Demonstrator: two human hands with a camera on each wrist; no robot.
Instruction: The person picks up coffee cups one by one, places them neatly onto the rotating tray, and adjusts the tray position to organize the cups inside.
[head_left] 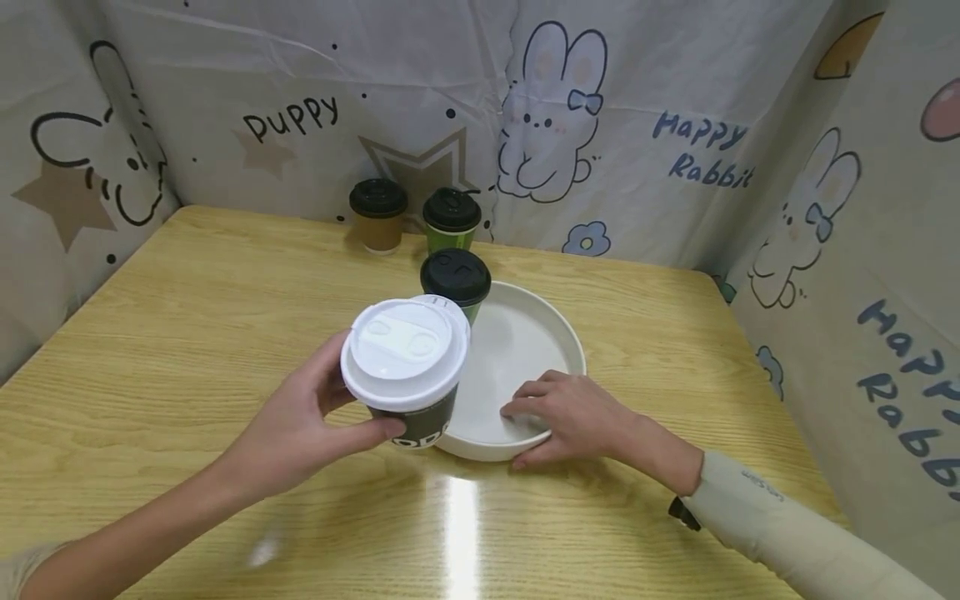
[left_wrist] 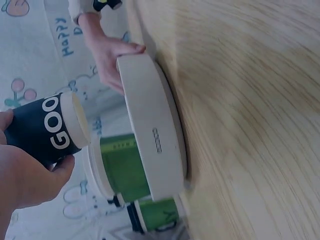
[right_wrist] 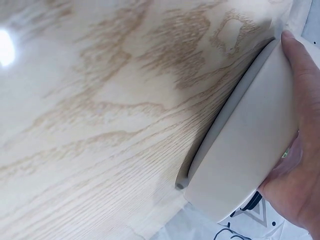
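Note:
My left hand (head_left: 300, 429) grips a dark paper cup (head_left: 427, 417) with a white lid, held above the near left side of a round white tray (head_left: 540, 333). White letters run round the cup in the left wrist view. My right hand (head_left: 577, 417) holds the tray's near right wall, thumb outside and fingers over the rim. In the left wrist view, a green cup (left_wrist: 125, 167) with a white lid stands in the tray. A black-lidded cup (head_left: 456, 279) shows behind the held cup in the head view; its lower part is hidden.
At the back of the wooden table (head_left: 225, 317) stand a brown cup (head_left: 378, 231) and a green cup (head_left: 448, 240), both with black lids. A printed curtain (head_left: 300, 67) hangs behind the table and along its sides.

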